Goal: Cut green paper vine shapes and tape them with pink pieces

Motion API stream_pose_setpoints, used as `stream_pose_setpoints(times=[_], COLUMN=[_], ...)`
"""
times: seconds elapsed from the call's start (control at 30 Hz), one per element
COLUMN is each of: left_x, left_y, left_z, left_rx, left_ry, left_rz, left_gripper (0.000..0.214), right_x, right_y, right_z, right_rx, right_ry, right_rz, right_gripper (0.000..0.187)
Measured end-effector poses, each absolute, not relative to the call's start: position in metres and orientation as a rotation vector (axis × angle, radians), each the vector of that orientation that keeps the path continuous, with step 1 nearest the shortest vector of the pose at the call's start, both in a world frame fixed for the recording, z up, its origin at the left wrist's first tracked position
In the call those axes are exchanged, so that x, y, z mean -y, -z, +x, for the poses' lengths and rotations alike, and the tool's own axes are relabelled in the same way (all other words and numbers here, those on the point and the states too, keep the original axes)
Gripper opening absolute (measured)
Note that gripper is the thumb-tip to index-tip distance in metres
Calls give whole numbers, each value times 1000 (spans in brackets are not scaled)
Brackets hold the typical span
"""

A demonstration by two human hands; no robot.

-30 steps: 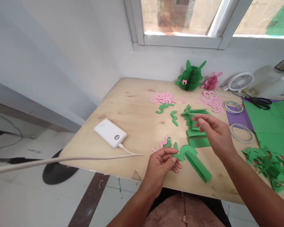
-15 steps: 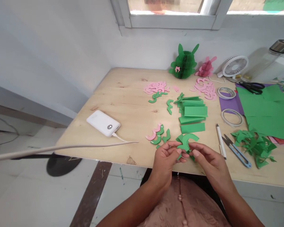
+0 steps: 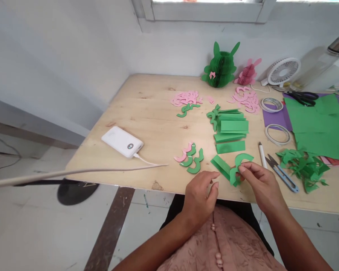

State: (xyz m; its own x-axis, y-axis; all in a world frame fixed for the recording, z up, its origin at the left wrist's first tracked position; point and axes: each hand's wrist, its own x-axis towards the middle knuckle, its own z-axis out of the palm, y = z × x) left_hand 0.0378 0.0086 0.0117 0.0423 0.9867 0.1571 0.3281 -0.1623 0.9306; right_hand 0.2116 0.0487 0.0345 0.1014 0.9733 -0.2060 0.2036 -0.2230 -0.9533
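Pale wooden tabletop point(image 3: 158, 128) meets a white wall point(image 3: 169, 52); over its near edge the right hand point(image 3: 259, 183) pinches a wavy green paper cutout point(image 3: 237, 161), its long axis running from seven to one o'clock, arched end at one. Behind it, a folded green strip point(image 3: 220, 165) points to ten. At eight, the left hand point(image 3: 199, 194) is empty, thumb and forefinger parted. Stacked green strips point(image 3: 234, 126) lie near twelve, blue-handled snips point(image 3: 283, 175) at three.

Bright glare at the window point(image 3: 207, 10)

Green cutout point(image 3: 237, 162) now in right grip point(image 3: 262, 184)
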Motion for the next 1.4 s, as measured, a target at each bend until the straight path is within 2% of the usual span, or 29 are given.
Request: stream_pose_setpoints(times=[0.2,0.33,0.53,0.77,1.07,1.4], left_x=[-12,-15,-20,-23,-32,-29], left_y=[0,3,7,10,8,12], left_z=[38,41,47,48,42,41], left_rx=[-1427,-1423,-1411,-1405,-1315,-1266], left_ry=[-1009,-875,-874,-866,-915,-1076], left_rz=[2166,2264,2366,2401,2338,2167], left_gripper=[30,30,32,36,35,31], right_x=[-53,-52,-53,-50,-38,-36], right_y=[-26,-20,-24,-25,-19,-25], right_z=[212,210,210,217,214,207], right_rx=[1284,1272,1266,1334,1294,1220], right_ry=[-1319,-1325,-1317,-1150,-1328,-1358], right_rz=[-1586,-1590,-1586,-1645,-1597,-1584], right_gripper=[36,39,39,37,29,30])
